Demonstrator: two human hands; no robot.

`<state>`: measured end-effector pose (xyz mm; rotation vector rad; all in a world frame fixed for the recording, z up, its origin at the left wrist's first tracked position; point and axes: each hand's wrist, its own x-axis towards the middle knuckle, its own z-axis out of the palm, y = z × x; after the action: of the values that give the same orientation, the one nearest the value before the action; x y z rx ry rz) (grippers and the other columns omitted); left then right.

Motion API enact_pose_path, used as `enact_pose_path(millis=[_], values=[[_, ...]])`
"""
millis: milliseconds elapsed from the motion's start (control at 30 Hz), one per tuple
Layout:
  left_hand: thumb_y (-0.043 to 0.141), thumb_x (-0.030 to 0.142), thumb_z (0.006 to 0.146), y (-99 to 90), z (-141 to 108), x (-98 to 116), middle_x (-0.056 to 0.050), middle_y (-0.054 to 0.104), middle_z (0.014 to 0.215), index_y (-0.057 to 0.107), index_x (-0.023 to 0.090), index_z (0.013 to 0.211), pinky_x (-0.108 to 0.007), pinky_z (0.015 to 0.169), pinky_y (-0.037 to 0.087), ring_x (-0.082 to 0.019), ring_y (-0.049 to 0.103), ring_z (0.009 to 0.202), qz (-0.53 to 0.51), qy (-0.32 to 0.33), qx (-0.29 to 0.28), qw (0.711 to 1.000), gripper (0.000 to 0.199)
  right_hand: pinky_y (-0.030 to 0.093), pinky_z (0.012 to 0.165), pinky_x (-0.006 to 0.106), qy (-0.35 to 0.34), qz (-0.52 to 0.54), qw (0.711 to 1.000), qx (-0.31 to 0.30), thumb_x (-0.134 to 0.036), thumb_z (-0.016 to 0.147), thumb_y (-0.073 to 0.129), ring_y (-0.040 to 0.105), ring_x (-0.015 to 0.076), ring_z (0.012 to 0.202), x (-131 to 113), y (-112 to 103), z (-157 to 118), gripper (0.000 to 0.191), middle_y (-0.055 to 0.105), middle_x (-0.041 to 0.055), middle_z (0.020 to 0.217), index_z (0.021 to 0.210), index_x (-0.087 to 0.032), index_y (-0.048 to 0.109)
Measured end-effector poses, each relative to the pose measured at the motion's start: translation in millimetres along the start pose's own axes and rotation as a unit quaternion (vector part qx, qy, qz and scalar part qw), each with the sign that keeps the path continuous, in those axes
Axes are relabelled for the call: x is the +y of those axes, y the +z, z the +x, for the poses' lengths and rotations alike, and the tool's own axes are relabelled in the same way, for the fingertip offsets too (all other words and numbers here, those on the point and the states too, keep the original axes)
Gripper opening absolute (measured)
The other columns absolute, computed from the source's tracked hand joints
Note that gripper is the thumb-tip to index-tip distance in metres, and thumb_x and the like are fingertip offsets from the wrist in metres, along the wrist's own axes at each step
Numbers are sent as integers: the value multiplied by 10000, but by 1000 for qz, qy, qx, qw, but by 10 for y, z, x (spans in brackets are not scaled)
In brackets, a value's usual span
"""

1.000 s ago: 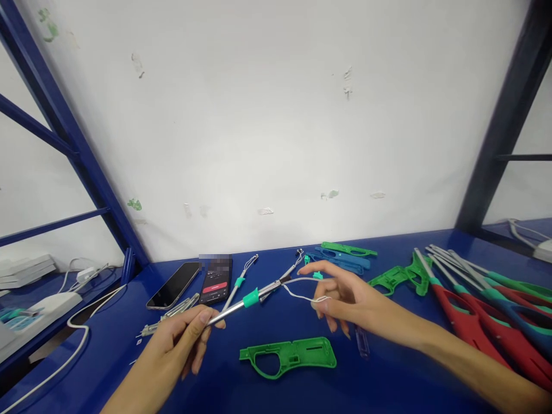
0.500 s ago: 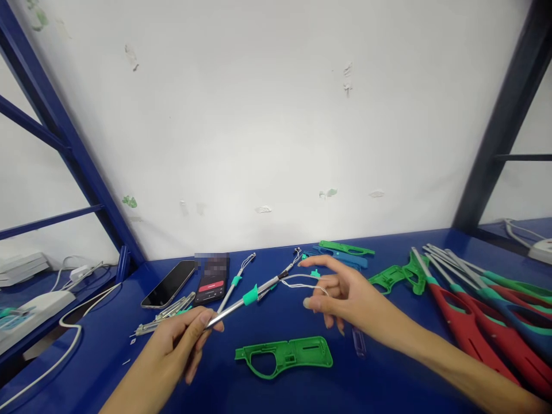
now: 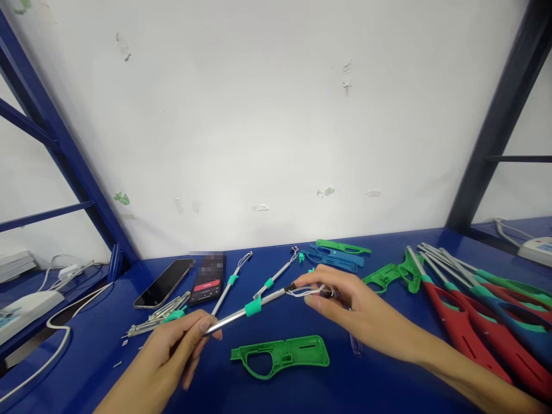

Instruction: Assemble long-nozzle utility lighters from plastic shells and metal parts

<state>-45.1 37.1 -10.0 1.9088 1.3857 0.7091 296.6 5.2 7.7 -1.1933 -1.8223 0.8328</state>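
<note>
My left hand point(image 3: 181, 348) pinches the near end of a silver metal lighter tube point(image 3: 230, 319), which slants up to the right. A teal collar point(image 3: 253, 307) sits around the tube's middle. Thin white wires point(image 3: 302, 292) come out of its black far end, with a small dark part by my right palm. The thumb and index finger of my right hand point(image 3: 349, 305) close around these wires, the index fingertip touching the black end. Below the tube, a green lighter handle half point(image 3: 287, 353) lies with its hollow side up.
Two more wired tubes point(image 3: 225, 294) lie behind, near two phones point(image 3: 164, 283). Green and blue handle halves point(image 3: 336, 257) rest farther back. Several assembled red, blue and green lighters point(image 3: 461, 322) are piled at right. Metal parts point(image 3: 157, 316) and a white cable point(image 3: 64, 328) lie at left.
My right hand has closed from an open pose onto the wires at the tube's far end. The tube has shifted slightly down and right; my left hand keeps its pinch.
</note>
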Motion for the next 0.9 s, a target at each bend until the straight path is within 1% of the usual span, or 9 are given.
enact_pose_path(millis=[133,233,333,433,533,600,667,767,900], values=[[376,793,1027,7,-18,14,61,495,564,683,231,963,-275,567,366,-153,474,504,12,2,-16,1000,644,398,652,285,-1,-16,999,30,-588,952,757,543,175,814,-9,22,-1,281,587,15,970,1126,-373,804],[357,792,1033,16,-29,58,50,508,580,684,236,904,-274,593,389,-154,478,525,23,6,-39,999,658,376,633,291,-24,-39,997,55,-561,973,745,493,162,731,8,33,8,237,565,5,860,1035,-348,828],[372,783,1031,28,-39,126,27,537,584,611,233,748,-272,617,408,-163,498,558,38,28,-28,998,664,362,603,290,-52,-51,995,63,-533,989,738,465,155,683,35,29,15,232,562,9,812,972,-329,848],[414,737,1042,35,-49,182,16,555,585,561,232,693,-271,617,404,-167,497,571,40,37,7,999,631,356,579,290,-73,-47,993,78,-550,995,733,465,155,667,54,20,18,257,569,17,796,964,-332,865],[451,705,1044,30,-44,178,22,555,576,610,238,751,-269,599,393,-166,487,556,33,49,25,998,573,357,560,295,-90,-38,990,100,-601,984,727,459,153,642,61,21,19,298,566,21,774,970,-349,886],[465,709,1036,27,-30,147,17,580,589,646,239,793,-269,594,397,-168,508,553,30,67,21,997,559,360,546,300,-96,-27,988,114,-645,972,718,464,152,624,61,28,18,340,561,24,760,977,-356,898],[461,719,1032,30,-16,126,13,592,580,662,240,806,-270,570,389,-167,502,534,29,69,19,997,566,363,536,305,-101,-19,986,129,-671,958,720,467,150,611,58,36,13,363,558,25,749,983,-359,904],[419,750,1028,47,-5,150,13,563,514,636,239,736,-270,539,373,-162,459,493,37,62,13,997,628,362,526,309,-106,-12,984,146,-674,945,735,445,142,590,51,46,1,357,552,21,731,979,-365,909],[375,810,1003,74,-4,213,0,561,501,595,235,658,-268,524,368,-164,471,493,42,50,-7,998,706,362,518,311,-105,-7,982,157,-660,936,755,443,139,575,42,46,-7,322,542,15,711,983,-381,908]])
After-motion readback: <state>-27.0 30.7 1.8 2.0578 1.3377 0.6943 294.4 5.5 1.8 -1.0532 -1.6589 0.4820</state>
